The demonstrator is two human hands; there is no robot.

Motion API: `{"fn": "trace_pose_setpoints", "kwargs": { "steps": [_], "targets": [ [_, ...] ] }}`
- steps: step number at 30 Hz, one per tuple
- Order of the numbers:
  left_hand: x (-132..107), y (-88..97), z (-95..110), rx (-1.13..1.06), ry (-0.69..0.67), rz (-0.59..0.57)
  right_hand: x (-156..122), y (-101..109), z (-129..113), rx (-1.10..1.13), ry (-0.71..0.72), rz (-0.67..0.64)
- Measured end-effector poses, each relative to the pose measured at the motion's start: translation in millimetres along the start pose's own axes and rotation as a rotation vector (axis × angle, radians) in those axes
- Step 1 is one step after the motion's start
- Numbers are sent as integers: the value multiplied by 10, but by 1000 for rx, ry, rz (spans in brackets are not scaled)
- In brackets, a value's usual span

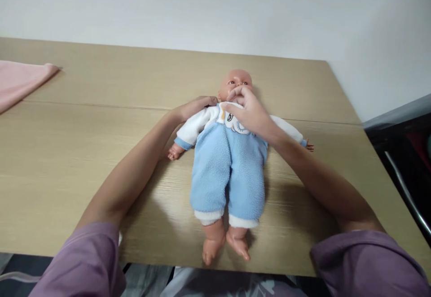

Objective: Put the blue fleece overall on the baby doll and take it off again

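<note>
Although the doll [218, 153] lay squarely on its back on the wood-grained table [101, 144], feet toward my edge and arms spread, the state of my grip was only partly verifiable. My left hand [198, 105] rested at the doll's shoulder; whether it had closed on fabric, I could not tell. My right hand [247, 108] was curled over the upper chest, just below the head [235, 77], thumb and fingers apart; any pinch on cloth was unconfirmed. I judged the doll light, its smooth head liable to slip, its clothed body yielding and best held around the torso. The outfit [247, 176] was napped fleece, blue on the legs, white at sleeves and cuffs. The bare feet [213, 242] appeared moulded plastic, rounded and glossy. A pink cloth [23, 79] lay well apart, leftward.
</note>
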State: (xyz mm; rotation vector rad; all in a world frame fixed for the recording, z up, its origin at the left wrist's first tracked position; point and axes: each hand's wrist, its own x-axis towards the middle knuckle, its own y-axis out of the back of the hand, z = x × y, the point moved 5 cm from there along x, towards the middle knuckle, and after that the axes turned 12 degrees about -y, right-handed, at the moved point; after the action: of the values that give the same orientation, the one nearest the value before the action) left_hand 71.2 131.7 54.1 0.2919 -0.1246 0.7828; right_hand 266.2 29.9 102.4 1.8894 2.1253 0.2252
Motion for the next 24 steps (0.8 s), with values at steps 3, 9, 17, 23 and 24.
{"fn": "trace_pose_setpoints", "kwargs": {
  "steps": [3,9,17,23,24],
  "targets": [
    [-29,40,78,106,70,43,-44,287,-52,-92,-11,-20],
    [-133,84,531,211,-12,179,-166,635,-217,-214,-26,-131],
    [-427,105,969,223,108,-190,-98,686,-109,-134,-92,-184],
    [-533,334,742,192,212,-109,-13,620,50,-149,-78,-200],
    [-529,362,709,160,199,-81,-13,617,63,-145,-79,-204]
  ]
}}
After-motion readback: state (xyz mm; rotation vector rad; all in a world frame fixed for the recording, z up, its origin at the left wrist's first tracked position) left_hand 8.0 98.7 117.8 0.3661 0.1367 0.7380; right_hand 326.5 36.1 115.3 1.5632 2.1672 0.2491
